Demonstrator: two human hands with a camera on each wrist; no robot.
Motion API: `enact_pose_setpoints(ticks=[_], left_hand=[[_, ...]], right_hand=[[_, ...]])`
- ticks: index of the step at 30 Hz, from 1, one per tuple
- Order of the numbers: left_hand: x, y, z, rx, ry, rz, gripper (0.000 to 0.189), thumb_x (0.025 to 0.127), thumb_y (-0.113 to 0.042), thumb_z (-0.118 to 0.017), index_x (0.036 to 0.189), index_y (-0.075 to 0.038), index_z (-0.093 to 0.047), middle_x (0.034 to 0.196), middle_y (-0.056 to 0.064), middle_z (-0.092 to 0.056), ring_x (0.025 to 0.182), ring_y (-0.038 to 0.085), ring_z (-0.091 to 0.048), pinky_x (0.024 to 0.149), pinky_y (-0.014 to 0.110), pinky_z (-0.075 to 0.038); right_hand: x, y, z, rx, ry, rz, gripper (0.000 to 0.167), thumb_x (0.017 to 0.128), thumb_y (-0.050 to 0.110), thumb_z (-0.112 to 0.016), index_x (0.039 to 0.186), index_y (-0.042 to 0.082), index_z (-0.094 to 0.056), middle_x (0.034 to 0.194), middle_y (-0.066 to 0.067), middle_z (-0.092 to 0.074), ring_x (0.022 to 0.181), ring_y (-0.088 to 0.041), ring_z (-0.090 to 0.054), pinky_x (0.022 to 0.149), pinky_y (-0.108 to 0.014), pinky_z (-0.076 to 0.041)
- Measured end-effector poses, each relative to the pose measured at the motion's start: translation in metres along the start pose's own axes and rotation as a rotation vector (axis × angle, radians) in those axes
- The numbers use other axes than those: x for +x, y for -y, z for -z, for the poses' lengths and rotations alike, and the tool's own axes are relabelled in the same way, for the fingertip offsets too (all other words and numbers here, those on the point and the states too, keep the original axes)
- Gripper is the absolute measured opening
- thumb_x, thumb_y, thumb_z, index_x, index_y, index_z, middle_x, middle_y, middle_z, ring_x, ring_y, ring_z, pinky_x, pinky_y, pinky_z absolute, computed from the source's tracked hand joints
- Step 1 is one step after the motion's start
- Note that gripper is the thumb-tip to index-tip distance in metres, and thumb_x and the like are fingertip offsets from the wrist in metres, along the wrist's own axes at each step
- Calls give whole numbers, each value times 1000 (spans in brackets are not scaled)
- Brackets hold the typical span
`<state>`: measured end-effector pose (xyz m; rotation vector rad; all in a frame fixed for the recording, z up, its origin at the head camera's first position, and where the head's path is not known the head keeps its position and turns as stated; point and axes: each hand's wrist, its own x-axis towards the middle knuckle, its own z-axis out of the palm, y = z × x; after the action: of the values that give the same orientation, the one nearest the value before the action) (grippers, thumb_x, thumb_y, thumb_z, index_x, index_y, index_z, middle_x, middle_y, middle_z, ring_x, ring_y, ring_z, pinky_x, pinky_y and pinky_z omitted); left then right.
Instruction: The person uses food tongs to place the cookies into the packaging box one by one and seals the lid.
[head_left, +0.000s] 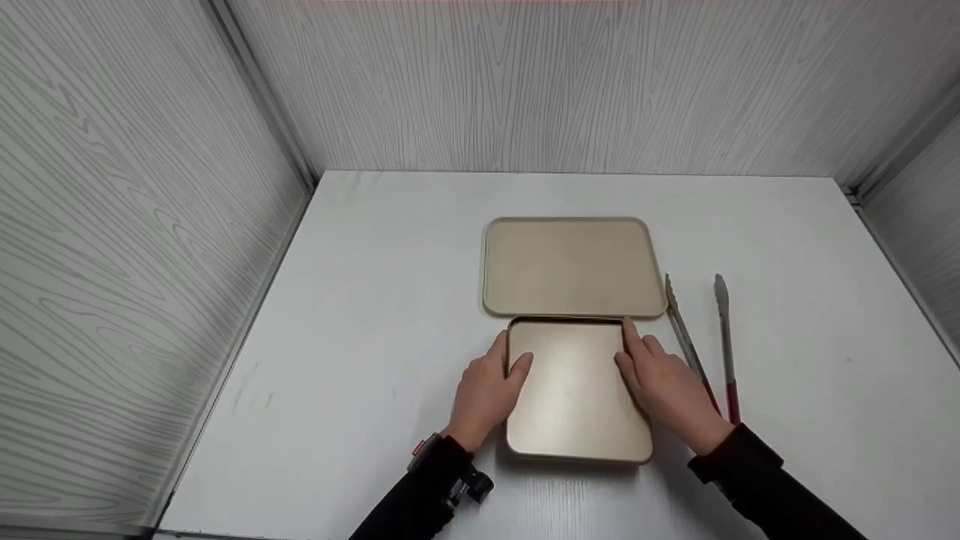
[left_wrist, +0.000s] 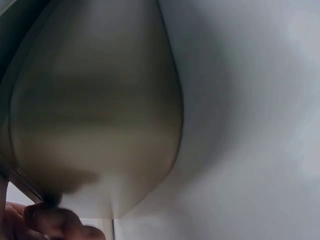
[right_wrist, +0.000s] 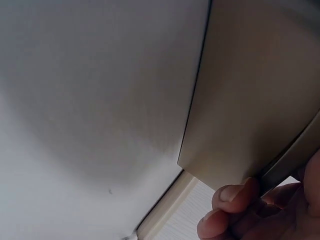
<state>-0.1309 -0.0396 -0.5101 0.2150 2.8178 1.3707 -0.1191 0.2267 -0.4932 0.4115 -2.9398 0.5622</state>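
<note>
A shiny gold rectangular baking tray (head_left: 574, 390) is between my two hands in the head view, over the near middle of the table. My left hand (head_left: 487, 386) grips its left side, thumb on top along the edge. On the opposite side my right hand (head_left: 667, 386) holds the rim, its thumb also on top. In the left wrist view the fingers (left_wrist: 62, 222) curl under the rim at the lower left. Fingertips (right_wrist: 232, 195) press beneath the rim in the right wrist view. Whether the tray touches the table cannot be told.
A flat beige tray (head_left: 574, 266) lies just beyond on the white table (head_left: 360, 300). Metal tongs (head_left: 726, 330) with red handles lie spread to the right, partly behind the right hand. Wood-grain panels (head_left: 525, 90) enclose the back and sides.
</note>
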Motion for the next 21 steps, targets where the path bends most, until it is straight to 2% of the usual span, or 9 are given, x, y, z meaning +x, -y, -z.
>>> enact_pose_setpoints(ticks=[4, 9, 11, 12, 15, 18, 19, 21], left_hand=[[0, 5, -1, -67, -2, -8, 64, 106, -41, -54, 154, -1, -43, 140, 24, -60, 127, 33, -61, 105, 48, -50], [0, 8, -2, -70, -20, -1, 62, 106, -43, -53, 154, -4, -45, 136, 23, -63, 122, 33, -64, 102, 49, -52], [0, 8, -1, -59, -33, 5, 61, 106, -43, -52, 153, -5, -47, 138, 22, -62, 123, 33, -63, 102, 49, -52], [1, 8, -1, -45, -45, 3, 60, 106, -43, -52, 153, -6, -48, 137, 20, -63, 123, 32, -63, 101, 48, -53], [7, 8, 0, -4, -80, -36, 55, 107, -39, -51, 150, -5, -50, 123, 14, -67, 106, 28, -67, 87, 43, -56], [16, 8, 3, 24, -96, -110, 50, 107, -34, -51, 148, -5, -53, 115, 7, -57, 97, 22, -57, 79, 38, -52], [20, 9, 3, 18, -88, -134, 49, 108, -33, -51, 148, -5, -53, 116, 8, -54, 98, 22, -54, 80, 38, -51], [28, 10, 5, -6, -68, -177, 48, 107, -30, -52, 148, -6, -53, 130, 8, -52, 112, 24, -52, 92, 40, -50]], right_hand=[[0, 1, -1, -6, -2, -10, 57, 110, 29, -48, 157, -2, -36, 100, -17, -59, 55, -18, -40, 50, -34, -39], [0, -2, 0, 15, -18, -4, 59, 109, 31, -51, 158, 1, -36, 95, -13, -56, 56, -16, -39, 52, -32, -39], [-1, -4, 1, 2, -62, 36, 61, 107, 29, -56, 157, 0, -37, 94, -13, -55, 60, -16, -40, 55, -32, -39], [-2, -5, 3, -12, -94, 71, 62, 105, 28, -59, 157, 0, -38, 95, -13, -55, 63, -17, -42, 58, -32, -39], [-8, -6, 7, -58, -197, 219, 65, 102, 28, -65, 156, 1, -40, 104, -17, -55, 79, -25, -51, 70, -38, -46], [-18, -3, 10, -83, -242, 416, 63, 104, 38, -59, 155, 5, -43, 123, -20, -57, 109, -36, -58, 91, -48, -50], [-22, -1, 10, -81, -234, 486, 62, 105, 41, -55, 155, 6, -45, 129, -20, -57, 119, -39, -57, 98, -51, -48], [-29, 5, 9, -81, -202, 617, 62, 107, 48, -49, 154, 7, -47, 139, -18, -57, 131, -41, -52, 107, -51, -43]])
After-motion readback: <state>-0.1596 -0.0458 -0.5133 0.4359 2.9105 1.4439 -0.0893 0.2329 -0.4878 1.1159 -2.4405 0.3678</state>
